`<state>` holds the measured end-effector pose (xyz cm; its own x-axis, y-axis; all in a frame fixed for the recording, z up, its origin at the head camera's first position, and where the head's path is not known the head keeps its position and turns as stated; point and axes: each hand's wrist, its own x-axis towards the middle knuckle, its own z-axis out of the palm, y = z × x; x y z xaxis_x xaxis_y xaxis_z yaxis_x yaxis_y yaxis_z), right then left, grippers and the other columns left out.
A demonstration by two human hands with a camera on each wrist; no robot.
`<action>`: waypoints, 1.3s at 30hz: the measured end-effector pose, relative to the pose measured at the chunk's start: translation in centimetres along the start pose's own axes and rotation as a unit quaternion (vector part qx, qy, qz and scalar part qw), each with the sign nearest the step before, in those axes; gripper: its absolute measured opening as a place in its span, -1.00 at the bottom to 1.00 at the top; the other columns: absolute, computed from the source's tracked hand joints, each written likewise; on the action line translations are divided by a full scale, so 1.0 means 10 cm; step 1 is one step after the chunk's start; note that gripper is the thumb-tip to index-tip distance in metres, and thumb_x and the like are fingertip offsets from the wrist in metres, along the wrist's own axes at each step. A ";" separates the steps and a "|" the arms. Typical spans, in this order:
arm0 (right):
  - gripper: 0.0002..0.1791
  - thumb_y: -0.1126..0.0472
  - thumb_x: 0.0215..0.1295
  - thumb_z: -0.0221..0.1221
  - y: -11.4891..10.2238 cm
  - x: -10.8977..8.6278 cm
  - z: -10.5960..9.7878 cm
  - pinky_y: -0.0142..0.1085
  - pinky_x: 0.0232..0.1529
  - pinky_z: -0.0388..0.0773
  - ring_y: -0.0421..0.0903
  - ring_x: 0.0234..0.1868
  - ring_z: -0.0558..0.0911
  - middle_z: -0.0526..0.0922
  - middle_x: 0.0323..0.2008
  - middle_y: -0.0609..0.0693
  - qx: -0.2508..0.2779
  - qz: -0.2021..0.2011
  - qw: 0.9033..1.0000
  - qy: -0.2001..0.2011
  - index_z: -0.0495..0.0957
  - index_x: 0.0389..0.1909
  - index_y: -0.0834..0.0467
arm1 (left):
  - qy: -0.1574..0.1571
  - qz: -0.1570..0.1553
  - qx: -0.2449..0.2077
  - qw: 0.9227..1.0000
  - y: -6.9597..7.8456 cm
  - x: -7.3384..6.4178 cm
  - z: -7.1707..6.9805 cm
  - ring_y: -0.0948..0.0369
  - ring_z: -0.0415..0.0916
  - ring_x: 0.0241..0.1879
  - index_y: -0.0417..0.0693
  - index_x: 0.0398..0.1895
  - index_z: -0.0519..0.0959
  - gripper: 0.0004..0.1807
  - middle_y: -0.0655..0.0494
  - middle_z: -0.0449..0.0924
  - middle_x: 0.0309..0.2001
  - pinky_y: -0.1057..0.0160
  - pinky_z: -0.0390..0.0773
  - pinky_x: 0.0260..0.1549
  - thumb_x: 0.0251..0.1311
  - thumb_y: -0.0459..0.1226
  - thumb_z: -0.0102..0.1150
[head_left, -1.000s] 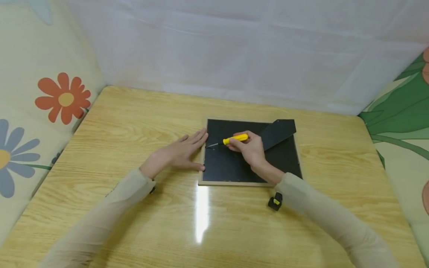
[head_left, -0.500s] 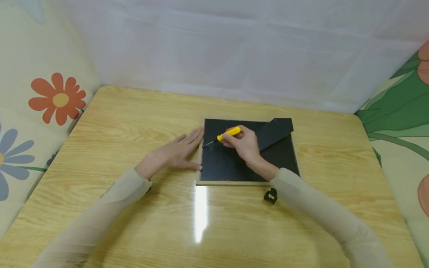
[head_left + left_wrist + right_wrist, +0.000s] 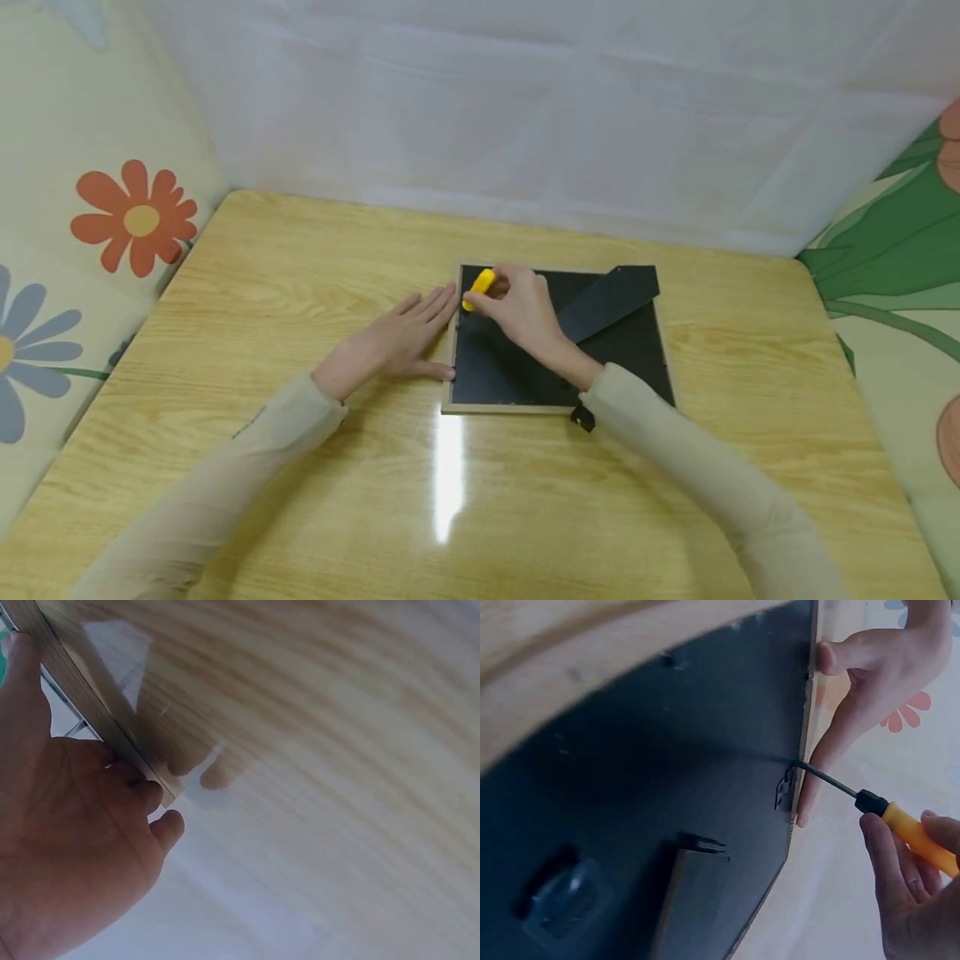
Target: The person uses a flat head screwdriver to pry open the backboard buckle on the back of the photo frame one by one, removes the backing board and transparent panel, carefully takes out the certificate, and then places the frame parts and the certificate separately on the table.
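A picture frame lies face down, its wooden rim around a black backing board. An angled black stand leg is on its right half. My right hand pinches the yellow handle of a screwdriver over the frame's left side. In the right wrist view the screwdriver has its metal tip at the board's edge, beside a small dark metal hanger. With fingers spread and mostly straight, my left hand rests against the frame's left rim.
The frame sits on a glossy wood-grain table. A white cloth hangs behind it, and flower-patterned panels stand at both sides. A clear piece shows on the backing board in the right wrist view.
My right hand has shifted left and slightly away from me, tilting the screwdriver from a low slant to a steeper angle. My left hand stays against the rim.
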<state>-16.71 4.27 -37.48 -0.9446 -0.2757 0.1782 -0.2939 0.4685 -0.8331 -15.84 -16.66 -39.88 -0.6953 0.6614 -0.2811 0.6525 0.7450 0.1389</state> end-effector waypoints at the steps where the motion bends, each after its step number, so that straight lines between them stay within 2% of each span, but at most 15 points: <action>1: -0.76 0.13 0.19 0.35 -0.01 0.01 0.00 -0.41 -0.39 0.63 -0.18 -0.41 0.68 0.72 -0.40 0.03 -0.004 -0.004 1.000 -0.004 0.61 -0.29 0.24 | -0.001 -0.001 0.002 1.000 0.00 0.00 0.00 -0.04 -0.37 0.49 -0.27 0.50 -0.33 0.21 -0.19 -0.45 0.51 -0.06 -0.24 0.41 0.16 0.34 0.00; 8: -0.76 0.16 0.16 0.36 -0.07 0.00 0.04 -0.43 -0.39 0.62 -0.16 -0.40 0.69 0.72 -0.39 0.05 -0.039 -0.020 0.999 0.006 0.61 -0.31 0.25 | 0.010 0.004 0.011 1.000 0.03 0.00 -0.01 -0.08 -0.31 0.48 -0.32 0.49 -0.26 0.21 -0.25 -0.40 0.50 -0.08 -0.22 0.41 0.15 0.32 0.06; 12: -0.76 0.16 0.18 0.35 -0.17 0.03 0.10 -0.46 -0.40 0.60 -0.16 -0.39 0.68 0.71 -0.38 0.05 -0.079 -0.048 0.996 -0.011 0.61 -0.28 0.26 | -0.006 -0.007 0.019 1.000 0.03 -0.01 -0.02 -0.07 -0.35 0.48 -0.33 0.49 -0.16 0.16 -0.23 -0.36 0.50 -0.06 -0.26 0.41 0.16 0.32 0.03; 16: -0.77 0.16 0.20 0.34 -0.25 0.07 0.12 -0.49 -0.46 0.56 -0.20 -0.45 0.63 0.69 -0.41 0.02 -0.110 -0.048 0.992 -0.030 0.61 -0.28 0.25 | -0.018 -0.007 0.015 1.000 0.03 0.01 -0.02 -0.08 -0.38 0.48 -0.37 0.48 -0.06 0.12 -0.26 -0.26 0.48 -0.06 -0.31 0.41 0.18 0.31 0.02; 21: -0.77 0.15 0.21 0.33 -0.22 0.11 0.07 -0.47 -0.46 0.57 -0.20 -0.45 0.62 0.68 -0.41 0.02 -0.104 -0.045 0.992 -0.047 0.61 -0.29 0.25 | -0.010 -0.010 0.028 1.000 0.06 0.01 -0.04 -0.08 -0.36 0.48 -0.37 0.48 -0.06 0.12 -0.27 -0.27 0.49 -0.06 -0.28 0.41 0.17 0.31 0.02; 28: -0.78 0.13 0.24 0.30 0.02 0.02 -0.11 -0.42 -0.39 0.61 -0.20 -0.39 0.66 0.68 -0.38 0.01 -0.053 -0.044 0.997 -0.034 0.57 -0.27 0.21 | 0.059 0.010 0.086 0.995 0.11 -0.12 0.02 -0.10 -0.22 0.47 -0.37 0.47 -0.06 0.10 -0.26 -0.23 0.50 -0.06 -0.14 0.41 0.21 0.31 -0.03; 33: -0.80 0.21 0.23 0.31 0.15 -0.17 -0.28 -0.33 -0.32 0.66 -0.15 -0.32 0.70 0.70 -0.28 0.05 0.024 0.008 0.998 -0.050 0.57 -0.22 0.22 | 0.076 0.024 0.103 0.991 0.16 -0.23 0.09 -0.12 -0.20 0.47 -0.40 0.45 0.00 0.16 -0.30 -0.19 0.49 -0.02 -0.14 0.41 0.15 0.39 -0.06; 36: -0.79 0.29 0.23 0.29 0.21 -0.30 -0.35 -0.21 -0.22 0.67 -0.07 -0.25 0.71 0.68 -0.20 0.14 0.117 0.063 0.989 -0.071 0.56 -0.17 0.29 | 0.078 0.028 0.104 0.991 0.19 -0.26 0.12 -0.13 -0.21 0.47 -0.42 0.45 -0.01 0.18 -0.32 -0.19 0.48 0.00 -0.15 0.42 0.13 0.40 -0.07; 39: -0.75 0.37 0.23 0.26 0.25 -0.42 -0.41 -0.13 -0.12 0.64 0.03 -0.15 0.70 0.65 -0.11 0.23 0.217 0.125 0.965 -0.081 0.51 -0.11 0.37 | 0.081 0.029 0.103 0.991 0.20 -0.27 0.14 -0.14 -0.22 0.47 -0.43 0.44 -0.01 0.19 -0.33 -0.19 0.47 0.01 -0.16 0.42 0.12 0.41 -0.07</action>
<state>-14.06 10.05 -38.18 -0.9325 -0.3439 -0.1109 0.0617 0.1510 -0.9866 -12.22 -17.05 -40.22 -0.6828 0.7208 -0.1197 0.7292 0.6824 -0.0502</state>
